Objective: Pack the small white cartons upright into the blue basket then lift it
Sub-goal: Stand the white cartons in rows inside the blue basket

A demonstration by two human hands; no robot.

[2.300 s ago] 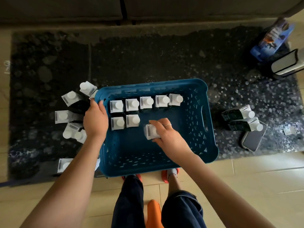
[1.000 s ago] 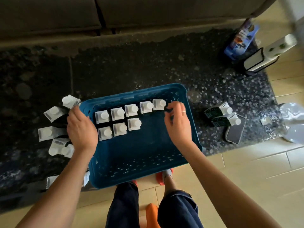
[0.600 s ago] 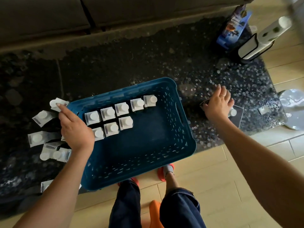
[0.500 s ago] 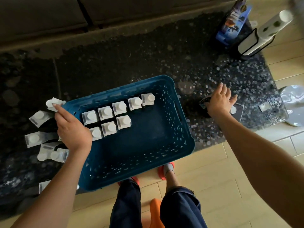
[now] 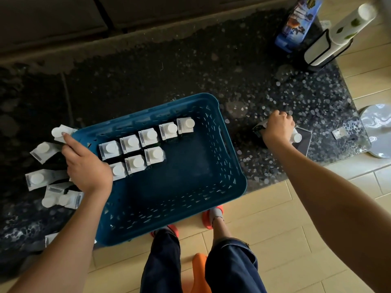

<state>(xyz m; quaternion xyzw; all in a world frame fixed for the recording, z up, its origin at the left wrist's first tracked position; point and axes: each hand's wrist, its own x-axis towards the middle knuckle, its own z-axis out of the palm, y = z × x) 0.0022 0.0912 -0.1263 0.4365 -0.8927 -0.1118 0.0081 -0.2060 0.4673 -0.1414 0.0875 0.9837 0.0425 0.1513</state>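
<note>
Nearest the camera, the person's dark trouser legs [image 5: 211,265] and orange slippers [image 5: 212,216] stand on pale floor tiles just this side of the blue basket [image 5: 190,199], which sits on a dark speckled mat [image 5: 264,98]. Inside the basket, toward its far-left corner, eight small white cartons [image 5: 135,151] stand upright in two rows, five along the far wall and three in front of them; the rest of the basket floor is bare. The left hand [image 5: 87,168] lies over the basket's left rim, its fingers [image 5: 70,140] stretched out and unclenched, the forefinger tip touching a loose carton [image 5: 60,133] that leans just outside the basket's far-left corner. More cartons [image 5: 42,178] lie tipped on the mat left of the basket. Well to the basket's right, the right hand [image 5: 277,130] has its fingers curled down around a dark-sided carton [image 5: 259,127], with another white cap [image 5: 296,137] showing beside it and a phone [image 5: 303,140] under the hand's far edge. Beyond the basket, at the mat's far-right corner, stand a blue printed pack [image 5: 296,22] and a white roll in a black holder [image 5: 336,37].
</note>
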